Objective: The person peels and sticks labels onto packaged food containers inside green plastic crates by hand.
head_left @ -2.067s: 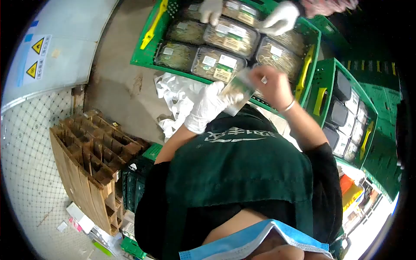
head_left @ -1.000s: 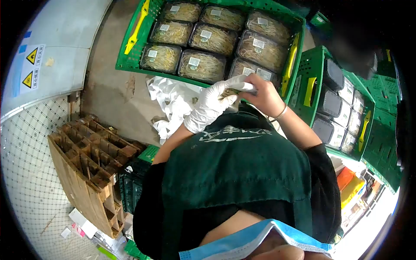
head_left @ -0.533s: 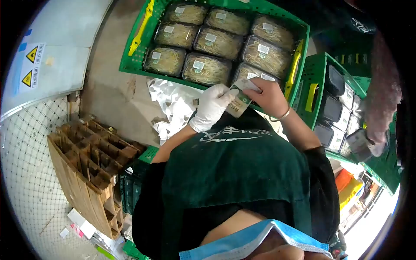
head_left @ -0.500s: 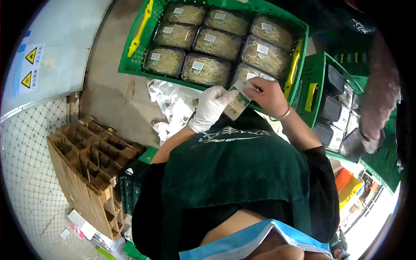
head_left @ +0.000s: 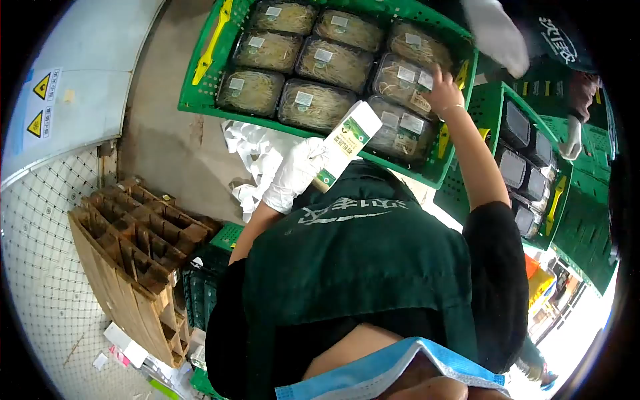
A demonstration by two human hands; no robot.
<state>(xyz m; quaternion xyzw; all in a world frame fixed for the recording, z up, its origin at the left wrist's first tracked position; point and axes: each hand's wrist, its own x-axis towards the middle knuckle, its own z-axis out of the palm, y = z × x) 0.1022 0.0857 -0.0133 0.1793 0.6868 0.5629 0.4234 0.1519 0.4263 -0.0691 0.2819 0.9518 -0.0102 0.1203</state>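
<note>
My left hand (head_left: 297, 172), in a white glove, grips a stack of printed labels (head_left: 348, 140) in white and green, held just in front of the crate. My bare right hand (head_left: 445, 95) reaches over the right side of the green crate (head_left: 313, 131). Its fingers are apart and touch a clear-lidded pack of pale sprouts (head_left: 392, 81), beside a label (head_left: 421, 101) lying on that lid. Nearer to me, another sprout pack (head_left: 393, 137) carries a similar label (head_left: 407, 137). Several other packs in the crate show only a small white sticker.
White paper strips (head_left: 257, 150) hang below the crate. At right stands another green crate (head_left: 481, 110) with black packs (head_left: 513, 167). A co-worker's arm (head_left: 497, 33) and gloved hand (head_left: 571, 139) are near it. A wooden pallet (head_left: 120, 267) stands at lower left.
My right hand has moved from the labels at my left hand up to the sprout pack at the right. A label now shows on that pack. The co-worker's arm has shifted.
</note>
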